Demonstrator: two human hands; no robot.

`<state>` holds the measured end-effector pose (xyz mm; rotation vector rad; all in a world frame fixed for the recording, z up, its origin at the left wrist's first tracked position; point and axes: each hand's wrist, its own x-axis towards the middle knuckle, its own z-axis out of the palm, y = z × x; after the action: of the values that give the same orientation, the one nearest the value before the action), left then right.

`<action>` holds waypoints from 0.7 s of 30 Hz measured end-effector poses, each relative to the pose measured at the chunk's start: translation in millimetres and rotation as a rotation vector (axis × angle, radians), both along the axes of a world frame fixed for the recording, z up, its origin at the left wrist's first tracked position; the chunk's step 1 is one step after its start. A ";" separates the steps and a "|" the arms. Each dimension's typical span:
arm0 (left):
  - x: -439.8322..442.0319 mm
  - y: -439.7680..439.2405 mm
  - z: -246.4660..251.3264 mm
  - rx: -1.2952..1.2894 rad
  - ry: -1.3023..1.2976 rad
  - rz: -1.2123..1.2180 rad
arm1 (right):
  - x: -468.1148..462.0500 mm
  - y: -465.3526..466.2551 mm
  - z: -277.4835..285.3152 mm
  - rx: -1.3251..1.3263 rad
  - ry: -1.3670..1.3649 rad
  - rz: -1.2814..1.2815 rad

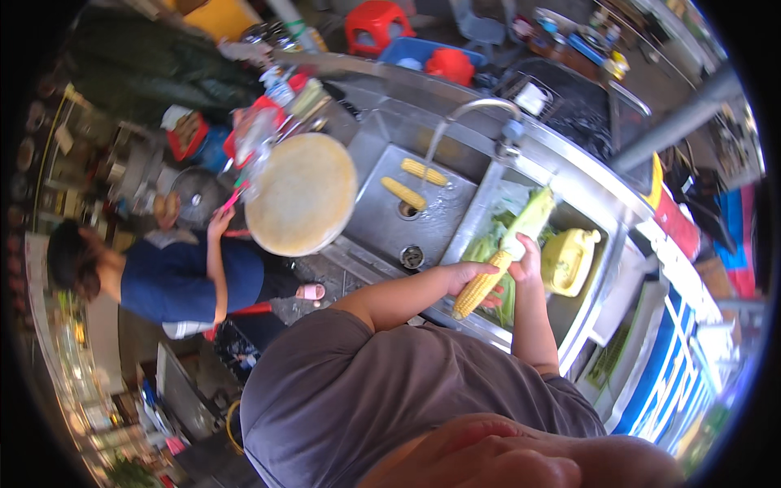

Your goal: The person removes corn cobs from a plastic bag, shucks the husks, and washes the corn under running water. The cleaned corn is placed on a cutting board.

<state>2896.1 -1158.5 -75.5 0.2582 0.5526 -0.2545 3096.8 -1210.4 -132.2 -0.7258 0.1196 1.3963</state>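
A partly husked corn cob (485,285) is held slantwise over the right sink basin, its bare yellow kernels toward my body. Its pale green husk (532,216) is bunched at the far end. My left hand (468,277) is wrapped around the bare kernels, fingers showing beneath. My right hand (526,261) grips the husk where it meets the kernels. Below, stripped green husks (479,253) lie in the basin beside a yellow plastic jug (570,262). Two bare cobs, one near the back (424,172) and one by the drain hole (404,194), lie in the left basin.
A curved faucet (467,107) runs water into the left steel basin (454,207). Left of it stands a round chopping board (301,194). Another person (183,274) in a dark blue shirt holds a pink-handled item nearby. Behind the sink are a blue crate (399,47) and red stool (375,27).
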 end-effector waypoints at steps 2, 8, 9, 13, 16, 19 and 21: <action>7.3 1.7 -15.6 0.033 -0.037 -0.047 | 3.8 -5.3 8.3 0.034 -0.036 0.025; 26.8 7.1 -2.9 0.177 0.173 -0.282 | 24.5 -21.1 30.0 -0.178 -0.246 0.177; 29.9 5.5 5.1 0.266 0.212 -0.322 | 24.4 -22.1 37.8 -0.199 -0.277 0.208; 43.9 2.9 29.2 0.526 0.276 -0.407 | 21.6 -13.5 44.3 -0.342 -0.536 0.165; 49.4 -3.0 17.4 0.680 0.279 -0.485 | 21.0 -16.6 24.9 -0.469 -0.758 0.191; 56.0 -12.6 -1.2 1.028 0.324 -0.624 | 19.9 -16.6 14.4 -0.641 -1.114 0.359; 56.4 -23.6 -7.1 1.560 0.388 -0.818 | 10.1 -17.4 12.3 -0.804 -1.506 0.540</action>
<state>2952.5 -1182.1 -82.6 2.0032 0.9256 -0.6333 3107.0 -1227.8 -119.8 -2.4304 -0.7917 0.9027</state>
